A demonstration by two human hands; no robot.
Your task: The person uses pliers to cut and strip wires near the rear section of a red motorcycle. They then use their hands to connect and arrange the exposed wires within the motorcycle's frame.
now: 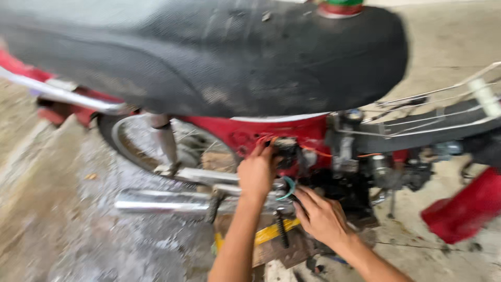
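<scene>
Two hands at work under a red motorbike, picture smeared by motion; going left to right. Far left: wet, speckled concrete floor (62, 230); above it a chrome grab rail (68, 96) running along the red tail. Overhead, spanning most of the view, a worn black seat (209, 52), scuffed and dusty. Below that, rear wheel (156, 143) with spokes just visible, shock absorber (164, 138) standing in front of it; lower down a chrome exhaust pipe (162, 201) lying level, near the floor. Then the left hand (257, 172), forearm rising from the bottom edge, fingers curled up against a small black part (286, 151) at the red side panel (271, 133), just beneath the seat; red wires beside the fingertips; actual grip on the part — cannot tell, too blurred. Just right and lower, the right hand (321, 214), fingers bent and pointing toward the dark engine area (344, 190), touching or nearly touching a teal curved piece (288, 189) between the two hands; holding or merely resting — cannot tell. Beneath the hands, a yellow strip (271, 232) across a wooden block (282, 250). Further right, a wire rack (443, 107) along the frame; far right, a red fairing piece (464, 206) hanging low over the concrete.
</scene>
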